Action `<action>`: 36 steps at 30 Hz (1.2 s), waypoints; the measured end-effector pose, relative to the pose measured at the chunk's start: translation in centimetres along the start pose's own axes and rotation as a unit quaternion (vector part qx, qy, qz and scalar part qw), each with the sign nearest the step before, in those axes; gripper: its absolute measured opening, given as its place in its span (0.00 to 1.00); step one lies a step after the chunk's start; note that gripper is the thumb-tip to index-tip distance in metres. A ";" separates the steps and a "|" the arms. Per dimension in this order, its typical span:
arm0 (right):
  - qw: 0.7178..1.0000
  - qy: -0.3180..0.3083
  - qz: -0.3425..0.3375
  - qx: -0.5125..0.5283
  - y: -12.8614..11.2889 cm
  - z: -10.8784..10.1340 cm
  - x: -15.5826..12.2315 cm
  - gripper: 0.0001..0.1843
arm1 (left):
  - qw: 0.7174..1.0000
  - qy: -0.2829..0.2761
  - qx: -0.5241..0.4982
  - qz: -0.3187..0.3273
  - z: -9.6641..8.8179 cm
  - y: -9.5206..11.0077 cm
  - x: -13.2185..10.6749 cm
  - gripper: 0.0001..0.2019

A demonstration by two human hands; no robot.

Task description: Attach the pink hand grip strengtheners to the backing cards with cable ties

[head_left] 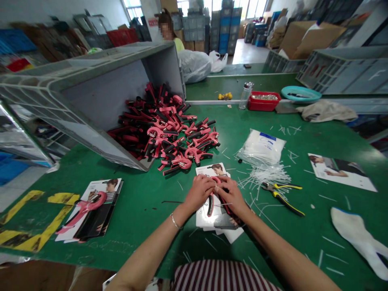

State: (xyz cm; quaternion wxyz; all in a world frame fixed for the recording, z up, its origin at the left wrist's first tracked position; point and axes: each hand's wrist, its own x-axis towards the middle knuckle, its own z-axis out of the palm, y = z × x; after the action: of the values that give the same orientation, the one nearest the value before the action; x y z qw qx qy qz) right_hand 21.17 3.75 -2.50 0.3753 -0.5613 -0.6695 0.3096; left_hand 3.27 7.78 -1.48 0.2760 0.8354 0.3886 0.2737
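Both my hands meet over a pink and black hand gripper [211, 201] that lies on a stack of printed backing cards [212, 218] on the green table. My left hand [199, 190] curls its fingers on the top of the hand gripper. My right hand [233, 195] is closed on the same top part from the right. A thin white tie seems to run between my fingers, too small to be sure.
A tipped grey crate [91, 93] spills a heap of hand grippers [169, 129]. Finished cards with a hand gripper [91, 208] lie at left. A bag of white ties [262, 147], loose ties, yellow-handled cutters [283, 194] and a white sock [360, 238] lie at right. A person stands at the back.
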 end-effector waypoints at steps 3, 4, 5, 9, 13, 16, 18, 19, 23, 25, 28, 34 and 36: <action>1.000 0.023 0.015 0.007 -0.3 0.1 0.2 0.12 | 0.998 -0.037 -0.040 0.014 -1.1 0.3 0.2 0.10; 1.000 0.018 0.011 0.006 -0.4 0.1 0.2 0.13 | 0.997 -0.031 -0.066 -0.003 -1.4 0.4 0.3 0.09; 1.000 0.004 0.002 0.003 -0.5 0.0 0.2 0.13 | 0.996 -0.020 -0.086 -0.025 -1.6 0.5 0.4 0.09; 0.998 -0.041 -0.051 0.009 -0.2 -0.2 0.1 0.10 | 0.992 0.049 -0.076 -0.084 -1.8 1.2 0.7 0.08; 0.999 0.031 -0.035 0.012 -0.2 0.2 -0.3 0.13 | 0.990 0.102 -0.043 -0.090 -1.2 2.9 0.0 0.09; 0.996 0.088 -0.012 0.029 -0.6 0.7 -0.5 0.15 | 0.997 0.066 0.038 -0.027 0.1 4.3 -1.6 0.09; 0.995 0.099 -0.014 0.031 -0.8 1.1 -0.6 0.16 | 0.994 0.021 0.103 0.031 1.3 4.8 -2.7 0.10; 0.995 0.098 -0.017 0.028 -0.8 1.3 -0.6 0.15 | 0.990 -0.001 0.131 0.058 1.9 4.8 -3.2 0.10; 0.995 0.089 -0.033 0.009 -0.7 1.0 -0.5 0.07 | 0.979 -0.069 0.162 0.108 2.1 4.3 -4.1 0.11; 0.996 0.065 -0.052 -0.009 -1.0 -0.1 -0.8 0.08 | 0.987 -0.060 0.126 0.079 0.5 3.9 -4.3 0.10; 0.991 -0.040 -0.104 -0.070 -2.0 -2.8 -2.0 0.12 | 0.993 0.028 0.103 -0.039 -2.3 3.4 -5.1 0.12; 0.956 -0.137 -0.140 -0.220 -4.3 -5.3 -4.1 0.15 | 0.983 -0.067 0.145 -0.088 -2.2 3.9 -7.1 0.19; 0.956 -0.152 -0.149 -0.203 -4.2 -4.7 -4.0 0.13 | 0.983 -0.071 0.140 -0.099 -1.6 4.1 -7.1 0.16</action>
State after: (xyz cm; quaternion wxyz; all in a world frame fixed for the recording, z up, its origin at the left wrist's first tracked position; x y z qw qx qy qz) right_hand 23.30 -0.98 2.84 0.1892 -0.4657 -0.8436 0.1888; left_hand 0.33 0.28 0.65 0.2085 0.8405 0.4834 0.1282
